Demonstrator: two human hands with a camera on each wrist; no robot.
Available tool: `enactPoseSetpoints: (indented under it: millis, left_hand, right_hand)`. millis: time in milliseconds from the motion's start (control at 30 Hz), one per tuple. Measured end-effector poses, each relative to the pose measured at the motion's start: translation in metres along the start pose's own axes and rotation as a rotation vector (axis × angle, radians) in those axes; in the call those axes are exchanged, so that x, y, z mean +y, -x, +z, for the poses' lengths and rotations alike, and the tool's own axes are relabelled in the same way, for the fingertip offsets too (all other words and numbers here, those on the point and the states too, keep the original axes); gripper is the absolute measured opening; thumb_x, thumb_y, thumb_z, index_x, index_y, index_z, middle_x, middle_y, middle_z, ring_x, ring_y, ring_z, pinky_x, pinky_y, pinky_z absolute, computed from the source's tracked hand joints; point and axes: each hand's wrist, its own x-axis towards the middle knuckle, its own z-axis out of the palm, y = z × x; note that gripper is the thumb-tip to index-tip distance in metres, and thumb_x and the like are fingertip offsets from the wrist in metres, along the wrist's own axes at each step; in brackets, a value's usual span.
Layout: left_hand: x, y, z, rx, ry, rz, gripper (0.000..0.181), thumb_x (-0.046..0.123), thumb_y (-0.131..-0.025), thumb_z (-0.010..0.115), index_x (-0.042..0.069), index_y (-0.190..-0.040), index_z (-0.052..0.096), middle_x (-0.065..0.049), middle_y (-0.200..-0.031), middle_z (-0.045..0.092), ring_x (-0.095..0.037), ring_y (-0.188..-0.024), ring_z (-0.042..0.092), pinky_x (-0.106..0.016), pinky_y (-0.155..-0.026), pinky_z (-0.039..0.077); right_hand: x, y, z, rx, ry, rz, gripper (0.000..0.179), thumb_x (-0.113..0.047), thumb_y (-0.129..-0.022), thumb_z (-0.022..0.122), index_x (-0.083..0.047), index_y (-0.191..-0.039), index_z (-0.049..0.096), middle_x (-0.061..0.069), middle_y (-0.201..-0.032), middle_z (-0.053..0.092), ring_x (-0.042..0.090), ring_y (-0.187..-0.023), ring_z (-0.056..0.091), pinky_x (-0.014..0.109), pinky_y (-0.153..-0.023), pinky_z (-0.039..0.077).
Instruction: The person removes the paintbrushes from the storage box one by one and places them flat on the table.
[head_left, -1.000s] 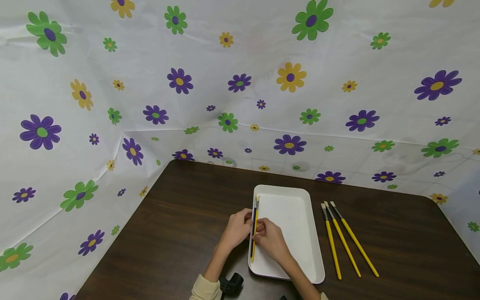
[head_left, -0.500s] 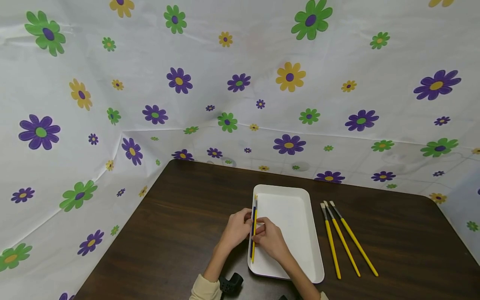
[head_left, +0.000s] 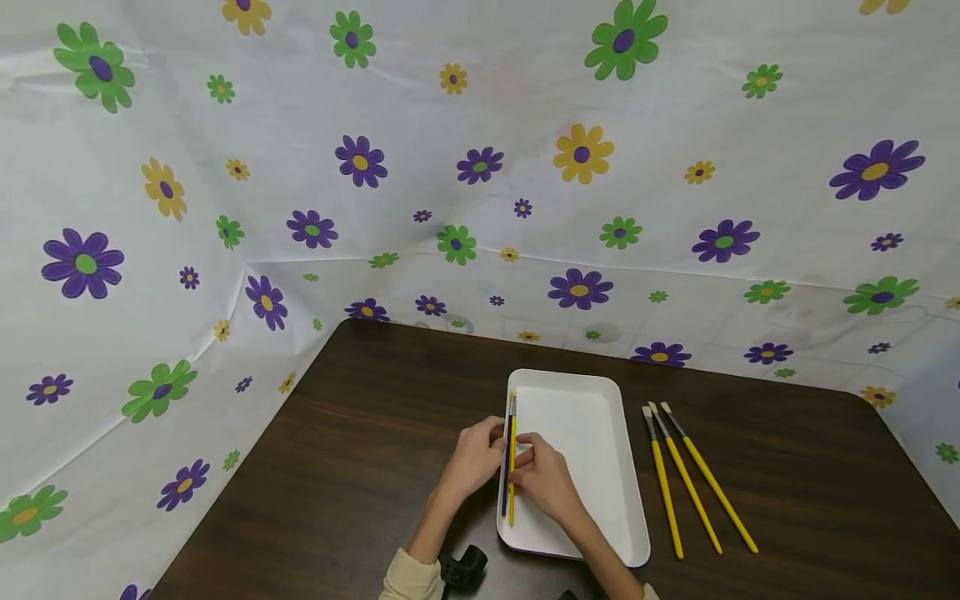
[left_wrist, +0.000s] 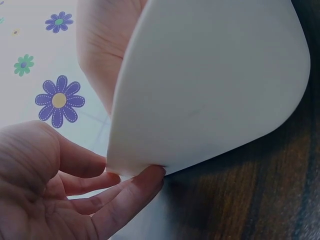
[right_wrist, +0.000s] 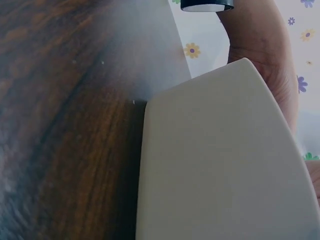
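Note:
A white tray lies on the dark wooden table. Along its left wall lie two slim paintbrushes, a yellow-handled one and a dark-blue-handled one, side by side with bristles pointing away from me. My left hand grips the tray's left side; in the left wrist view its fingers lie against the wall and rim. My right hand reaches over the tray, pinching the yellow-handled brush near mid-handle. The right wrist view shows mostly the tray's outer wall, hiding the right fingers.
To the tray's right, three larger yellow-handled paintbrushes lie fanned on the table. A black curved object is beside my left wrist. Flower-printed sheeting stands behind and to the left.
The near end of the yellow-handled paintbrush has shifted slightly right, away from the dark-blue one, along with my right fingers. My left hand and the tray stay in place.

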Motion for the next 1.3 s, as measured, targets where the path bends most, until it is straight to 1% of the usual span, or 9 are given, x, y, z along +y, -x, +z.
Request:
enactPoseSetpoints:
  millis: [300, 500, 733, 933, 1033, 1200, 1300]
  left_hand:
    - [-0.001, -0.001, 0.001, 0.004, 0.033, 0.008, 0.028, -0.005, -0.098, 0.056, -0.010, -0.125, 0.065, -0.018, -0.099, 0.071, -0.018, -0.073, 0.065, -0.029, -0.052, 0.054]
    - [-0.002, -0.001, 0.001, -0.002, 0.071, 0.006, 0.027, -0.005, -0.099, 0.056, -0.011, -0.124, 0.064, -0.019, -0.098, 0.070, -0.019, -0.070, 0.065, -0.029, -0.053, 0.054]
    - [-0.002, -0.001, 0.001, -0.012, 0.089, 0.000, 0.029, -0.003, -0.100, 0.056, -0.011, -0.126, 0.063, -0.019, -0.100, 0.070, -0.022, -0.073, 0.068, -0.030, -0.054, 0.056]
    - [-0.003, 0.000, 0.002, -0.020, 0.118, -0.003, 0.030, -0.003, -0.100, 0.055, -0.010, -0.128, 0.063, -0.019, -0.101, 0.070, -0.024, -0.074, 0.070, -0.031, -0.054, 0.056]
    - [-0.002, -0.001, 0.002, -0.002, 0.080, 0.012, 0.029, -0.004, -0.100, 0.054, -0.010, -0.126, 0.065, -0.018, -0.100, 0.071, -0.024, -0.077, 0.070, -0.031, -0.056, 0.057]
    - [-0.002, -0.002, 0.003, 0.070, -0.061, 0.072, 0.028, -0.005, -0.098, 0.054, -0.008, -0.122, 0.069, -0.016, -0.100, 0.073, -0.023, -0.085, 0.068, -0.035, -0.071, 0.056]
    - [-0.003, -0.002, 0.002, 0.098, -0.099, 0.092, 0.029, -0.005, -0.097, 0.053, -0.008, -0.121, 0.070, -0.016, -0.100, 0.073, -0.024, -0.086, 0.067, -0.037, -0.075, 0.055]
  right_hand:
    - [-0.006, -0.001, -0.011, 0.029, 0.020, 0.011, 0.048, 0.014, -0.074, 0.069, 0.014, -0.122, 0.061, 0.011, -0.083, 0.065, 0.019, -0.066, 0.066, 0.032, -0.058, 0.058]
    - [-0.010, -0.002, -0.024, 0.066, -0.016, 0.036, 0.041, 0.014, -0.076, 0.074, 0.013, -0.116, 0.064, 0.012, -0.082, 0.066, 0.022, -0.065, 0.069, 0.036, -0.059, 0.060]
    - [-0.015, -0.001, -0.034, 0.086, -0.020, 0.050, 0.033, 0.014, -0.078, 0.075, 0.013, -0.111, 0.067, 0.012, -0.081, 0.066, 0.023, -0.062, 0.070, 0.036, -0.059, 0.060]
    - [-0.018, 0.000, -0.041, 0.096, -0.020, 0.047, 0.029, 0.015, -0.078, 0.074, 0.012, -0.107, 0.069, 0.011, -0.078, 0.067, 0.024, -0.062, 0.070, 0.035, -0.059, 0.060]
    - [-0.020, 0.000, -0.046, 0.102, -0.012, 0.043, 0.027, 0.015, -0.079, 0.074, 0.012, -0.105, 0.069, 0.011, -0.077, 0.067, 0.024, -0.063, 0.070, 0.036, -0.059, 0.060]
    - [-0.024, 0.000, -0.057, 0.118, 0.018, 0.050, 0.026, 0.012, -0.081, 0.076, 0.011, -0.106, 0.070, 0.010, -0.078, 0.068, 0.024, -0.064, 0.070, 0.035, -0.061, 0.060]
    - [-0.025, -0.001, -0.063, 0.126, 0.026, 0.057, 0.026, 0.011, -0.082, 0.076, 0.011, -0.108, 0.070, 0.010, -0.080, 0.069, 0.024, -0.065, 0.070, 0.034, -0.062, 0.060]
